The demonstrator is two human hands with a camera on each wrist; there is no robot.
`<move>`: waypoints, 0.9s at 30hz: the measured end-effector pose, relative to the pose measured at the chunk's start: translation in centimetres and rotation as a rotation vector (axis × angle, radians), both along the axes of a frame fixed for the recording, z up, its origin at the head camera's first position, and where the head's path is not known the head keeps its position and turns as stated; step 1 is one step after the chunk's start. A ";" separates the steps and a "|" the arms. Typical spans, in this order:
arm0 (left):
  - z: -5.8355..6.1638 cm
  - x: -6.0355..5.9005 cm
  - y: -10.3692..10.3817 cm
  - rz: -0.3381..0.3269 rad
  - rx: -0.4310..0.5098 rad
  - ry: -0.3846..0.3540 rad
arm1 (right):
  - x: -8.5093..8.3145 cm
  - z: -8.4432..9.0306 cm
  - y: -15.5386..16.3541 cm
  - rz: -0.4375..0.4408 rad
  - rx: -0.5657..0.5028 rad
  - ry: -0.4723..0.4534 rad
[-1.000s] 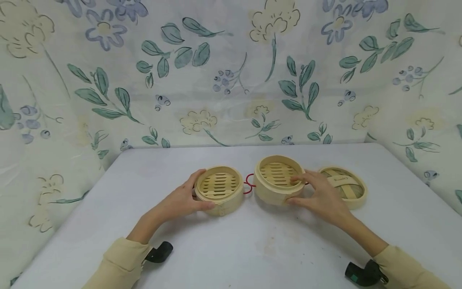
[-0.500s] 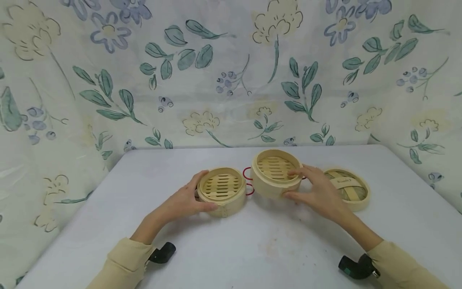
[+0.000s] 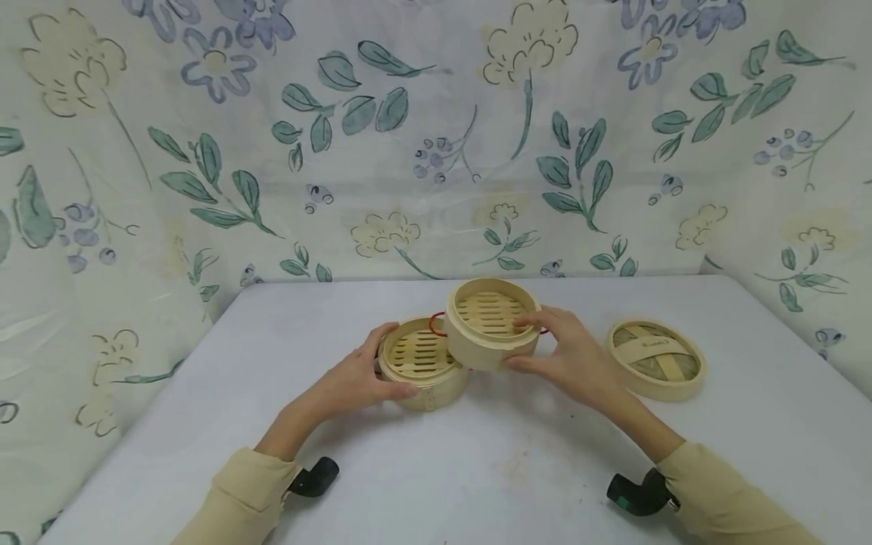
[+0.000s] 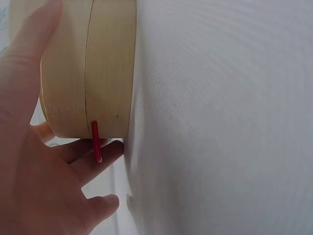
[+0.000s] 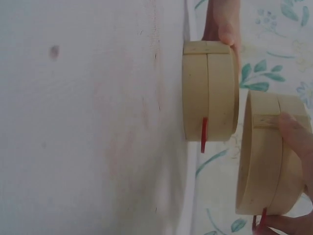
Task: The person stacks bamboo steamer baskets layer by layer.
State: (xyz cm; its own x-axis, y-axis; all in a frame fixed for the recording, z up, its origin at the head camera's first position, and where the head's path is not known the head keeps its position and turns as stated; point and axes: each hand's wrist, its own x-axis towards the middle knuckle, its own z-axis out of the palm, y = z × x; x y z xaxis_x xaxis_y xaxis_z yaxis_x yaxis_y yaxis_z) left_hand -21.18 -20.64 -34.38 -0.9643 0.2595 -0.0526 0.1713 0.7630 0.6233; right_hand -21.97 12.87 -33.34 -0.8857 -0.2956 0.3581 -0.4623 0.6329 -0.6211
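Observation:
A slatted bamboo steamer basket stands on the white table, and my left hand grips its left side with thumb in front and fingers behind. In the left wrist view its wall and a red loop handle show beside my fingers. My right hand holds a second bamboo steamer basket by its right rim, thumb outside and fingers over the edge. This basket is raised off the table, overlapping the first one's right part in the head view. In the right wrist view a gap separates the raised basket from the standing basket.
A round bamboo lid with a crossed band lies on the table at the right. A flower-printed cloth hangs behind the table and along both sides. Black wrist cameras are strapped to both forearms.
My right hand has lifted its steamer basket and carried it left, from beside the other basket to partly over it. The left hand keeps its grip in place. The lid has stayed put.

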 end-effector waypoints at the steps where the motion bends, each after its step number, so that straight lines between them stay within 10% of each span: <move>1: 0.0 0.0 0.0 0.002 -0.002 0.000 | 0.0 -0.1 -0.2 0.004 -0.003 0.010; 27: -0.1 -0.1 0.1 -0.003 0.054 -0.012 | 0.4 -0.2 -6.4 0.039 0.004 0.039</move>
State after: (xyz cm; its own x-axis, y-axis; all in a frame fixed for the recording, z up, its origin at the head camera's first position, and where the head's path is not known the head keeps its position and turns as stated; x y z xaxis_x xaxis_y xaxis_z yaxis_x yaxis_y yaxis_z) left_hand -21.31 -20.59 -34.47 -0.9630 0.2650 -0.0500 0.1656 0.7274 0.6659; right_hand -21.57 6.45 -33.52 -0.8590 -0.3307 0.3907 -0.5101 0.6166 -0.5997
